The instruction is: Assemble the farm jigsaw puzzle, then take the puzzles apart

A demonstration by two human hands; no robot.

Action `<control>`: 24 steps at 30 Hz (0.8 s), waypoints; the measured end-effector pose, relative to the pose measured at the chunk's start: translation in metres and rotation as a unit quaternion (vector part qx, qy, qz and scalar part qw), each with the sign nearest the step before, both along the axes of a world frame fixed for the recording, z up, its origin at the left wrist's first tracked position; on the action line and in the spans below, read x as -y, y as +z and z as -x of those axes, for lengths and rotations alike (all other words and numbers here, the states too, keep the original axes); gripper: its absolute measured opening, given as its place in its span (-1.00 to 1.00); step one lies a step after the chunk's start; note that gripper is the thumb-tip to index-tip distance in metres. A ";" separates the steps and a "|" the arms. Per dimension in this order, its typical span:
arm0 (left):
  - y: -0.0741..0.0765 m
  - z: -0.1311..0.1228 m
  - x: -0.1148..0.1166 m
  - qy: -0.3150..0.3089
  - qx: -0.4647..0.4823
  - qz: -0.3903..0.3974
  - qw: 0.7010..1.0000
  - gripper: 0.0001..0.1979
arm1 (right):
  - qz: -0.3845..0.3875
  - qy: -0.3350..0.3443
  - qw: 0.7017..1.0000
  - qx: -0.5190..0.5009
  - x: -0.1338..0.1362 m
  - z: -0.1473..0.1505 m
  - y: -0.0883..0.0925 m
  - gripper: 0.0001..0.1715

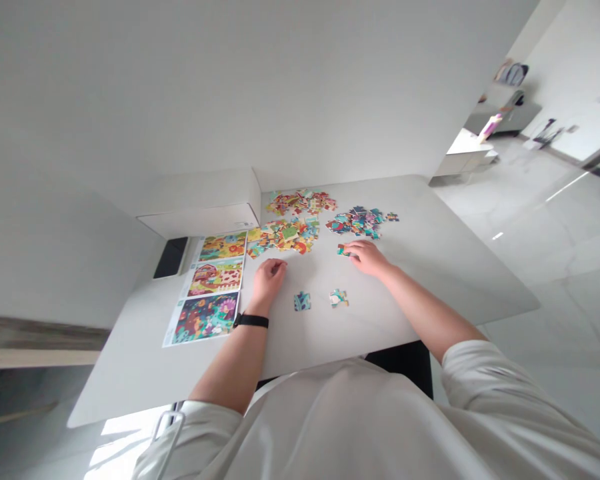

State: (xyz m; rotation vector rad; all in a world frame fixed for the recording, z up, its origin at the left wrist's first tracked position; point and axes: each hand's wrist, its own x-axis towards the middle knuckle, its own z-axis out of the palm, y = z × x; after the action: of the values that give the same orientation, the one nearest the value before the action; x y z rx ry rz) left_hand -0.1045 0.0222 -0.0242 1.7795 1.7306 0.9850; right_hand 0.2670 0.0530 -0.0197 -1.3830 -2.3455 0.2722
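My right hand (pixel 368 257) pinches a small teal and orange puzzle piece (pixel 341 250), held just below the dark blue and purple pile of puzzle pieces (pixel 357 221). My left hand (pixel 269 279) rests on the table between the picture sheet and the loose pieces, its fingers curled in; whether anything is inside them is hidden. Two single pieces lie apart in front of me: a blue patterned puzzle piece (pixel 303 301) and a white and teal puzzle piece (pixel 339 298). Beyond my left hand sits a yellow and green pile of puzzle pieces (pixel 286 235).
A red and yellow pile of puzzle pieces (pixel 303 201) lies near the wall. On the left are a printed sheet with three pictures (pixel 215 277), a dark phone (pixel 172 257) and a white box (pixel 205 217). The white table (pixel 445 247) has a right edge above a tiled floor.
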 end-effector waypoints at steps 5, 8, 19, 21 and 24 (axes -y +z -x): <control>0.003 -0.001 0.002 -0.006 -0.010 0.004 1.000 -0.74 | 0.014 -0.026 0.999 0.042 0.020 -0.005 0.009 -0.60; 0.004 -0.001 0.004 -0.009 -0.017 0.006 1.000 -0.75 | 0.036 -0.037 0.998 0.043 0.030 -0.010 0.016 -0.58; 0.003 -0.002 0.002 0.002 -0.013 0.000 1.000 -0.76 | 0.102 -0.079 0.988 0.086 0.015 -0.002 0.024 -0.55; 0.004 -0.003 0.003 0.004 -0.008 -0.001 1.000 -0.75 | 0.123 -0.069 0.987 0.077 0.009 -0.002 0.027 -0.63; 0.004 -0.003 0.005 0.005 0.000 -0.008 1.000 -0.74 | 0.150 -0.067 0.987 0.005 0.005 -0.003 0.027 -0.66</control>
State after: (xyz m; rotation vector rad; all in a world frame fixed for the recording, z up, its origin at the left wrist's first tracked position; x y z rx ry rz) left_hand -0.1010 0.0176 -0.0200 1.7828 1.7390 1.0064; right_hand 0.2700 0.0480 0.0073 -1.6727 -2.2750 0.5997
